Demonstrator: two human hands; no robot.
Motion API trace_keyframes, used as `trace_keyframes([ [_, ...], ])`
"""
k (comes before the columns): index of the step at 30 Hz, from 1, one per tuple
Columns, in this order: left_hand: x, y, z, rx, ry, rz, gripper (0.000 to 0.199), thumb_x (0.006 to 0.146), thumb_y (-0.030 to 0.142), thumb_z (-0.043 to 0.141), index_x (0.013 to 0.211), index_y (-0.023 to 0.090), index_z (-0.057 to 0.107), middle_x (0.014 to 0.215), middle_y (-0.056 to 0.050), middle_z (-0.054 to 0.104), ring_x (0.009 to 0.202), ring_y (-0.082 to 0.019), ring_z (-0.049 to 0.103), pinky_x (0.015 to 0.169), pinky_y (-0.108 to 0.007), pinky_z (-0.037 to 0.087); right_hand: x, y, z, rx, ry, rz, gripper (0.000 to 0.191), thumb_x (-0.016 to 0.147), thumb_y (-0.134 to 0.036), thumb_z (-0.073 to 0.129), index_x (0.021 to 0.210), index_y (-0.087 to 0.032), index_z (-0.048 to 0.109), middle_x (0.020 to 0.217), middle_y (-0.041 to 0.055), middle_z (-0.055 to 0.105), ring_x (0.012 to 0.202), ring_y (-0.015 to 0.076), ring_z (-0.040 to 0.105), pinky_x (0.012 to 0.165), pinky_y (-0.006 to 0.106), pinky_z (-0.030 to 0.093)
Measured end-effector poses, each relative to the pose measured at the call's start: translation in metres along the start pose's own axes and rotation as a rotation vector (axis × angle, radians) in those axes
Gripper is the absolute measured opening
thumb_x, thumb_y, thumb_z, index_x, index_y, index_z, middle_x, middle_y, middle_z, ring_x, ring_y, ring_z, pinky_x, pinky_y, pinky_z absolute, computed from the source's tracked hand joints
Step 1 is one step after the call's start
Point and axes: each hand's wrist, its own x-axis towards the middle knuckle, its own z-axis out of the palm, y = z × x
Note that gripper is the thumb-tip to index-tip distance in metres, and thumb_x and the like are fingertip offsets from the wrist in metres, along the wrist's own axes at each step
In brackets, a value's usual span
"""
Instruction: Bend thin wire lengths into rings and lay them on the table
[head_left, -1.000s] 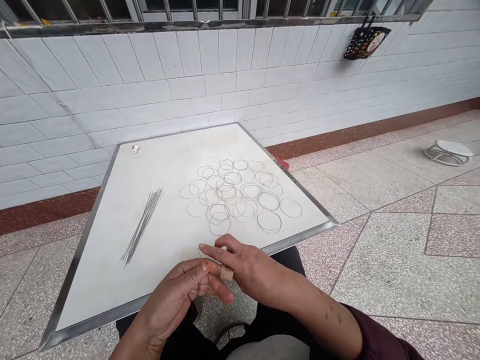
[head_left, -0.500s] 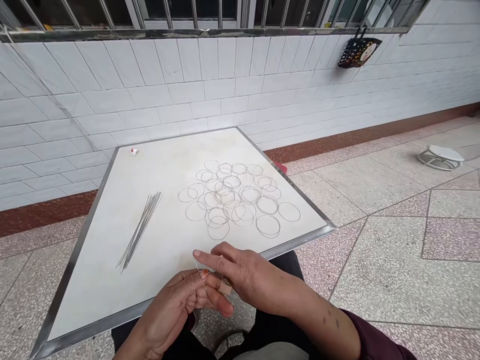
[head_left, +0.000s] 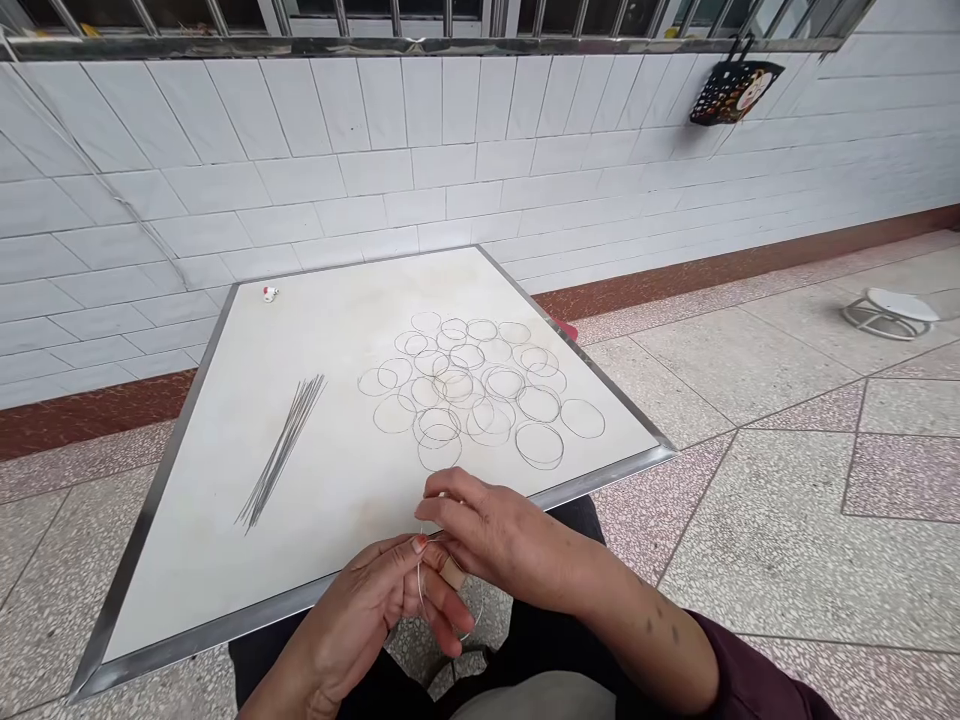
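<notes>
Over the table's near edge, my left hand (head_left: 382,590) pinches a thin wire ring (head_left: 421,590) between thumb and forefinger, its other fingers curled below. A tan wrap circles one of its fingers. My right hand (head_left: 502,530) meets it from the right, fingers bent at the top of the ring; its fingertips partly hide the wire there. Beyond the hands, many thin wire rings (head_left: 538,403) lie overlapping on the white table (head_left: 360,290). A bundle of straight wires (head_left: 283,450) rests on the left part of the table.
A small red and white object (head_left: 270,294) sits near the table's far left corner. Metal edging (head_left: 600,474) frames the table. A tiled wall with barred windows stands behind it. At right are a hanging black bag (head_left: 731,92) and a low white stool (head_left: 892,310) on the floor.
The wire now shows as a curved loop hanging below my hands. My right hand's fingers have bent and shifted slightly right. The whole view has moved a little.
</notes>
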Motion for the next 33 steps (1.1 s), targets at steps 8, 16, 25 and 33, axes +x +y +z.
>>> trace_keyframes([
  [8,0.001,-0.004,-0.002,-0.140,0.009,0.017,0.028,0.094,0.037,0.052,0.084,0.017,0.068,0.067,-0.008,0.074,0.057,-0.021,0.067,0.069,-0.037,0.049,-0.002,0.008,0.007,0.050,0.082,0.003,0.018,0.102,-0.018,0.040,0.103,-0.015,0.058,0.101,0.0079,0.057,0.084,0.0136,0.055,0.069,0.024,0.050],
  [16,0.002,-0.012,-0.004,-0.252,0.050,0.054,0.020,0.088,0.031,0.063,0.081,0.015,0.072,0.059,-0.003,0.067,0.053,-0.015,0.062,0.082,-0.038,0.051,-0.001,0.003,-0.008,0.319,0.079,0.078,0.020,0.094,-0.013,0.054,0.112,-0.019,0.058,0.109,0.0073,0.058,0.086,0.0125,0.058,0.072,0.024,0.051],
  [25,0.006,-0.019,0.001,-0.418,0.093,0.137,0.007,0.077,0.024,0.076,0.076,0.018,0.072,0.061,0.001,0.059,0.057,-0.011,0.053,0.073,-0.031,0.050,0.012,0.004,-0.012,0.558,0.152,0.193,0.006,0.091,-0.014,0.060,0.090,-0.019,0.063,0.087,0.0000,0.059,0.074,0.0098,0.056,0.068,0.022,0.047],
  [33,0.021,0.003,-0.010,-0.470,0.136,0.172,0.007,0.074,0.017,0.078,0.078,0.014,0.073,0.078,-0.001,0.061,0.064,-0.009,0.051,0.069,-0.026,0.049,0.040,0.021,-0.020,0.446,0.143,0.094,0.009,0.093,-0.013,0.057,0.086,-0.018,0.061,0.087,0.0005,0.058,0.080,0.0119,0.054,0.074,0.024,0.044],
])
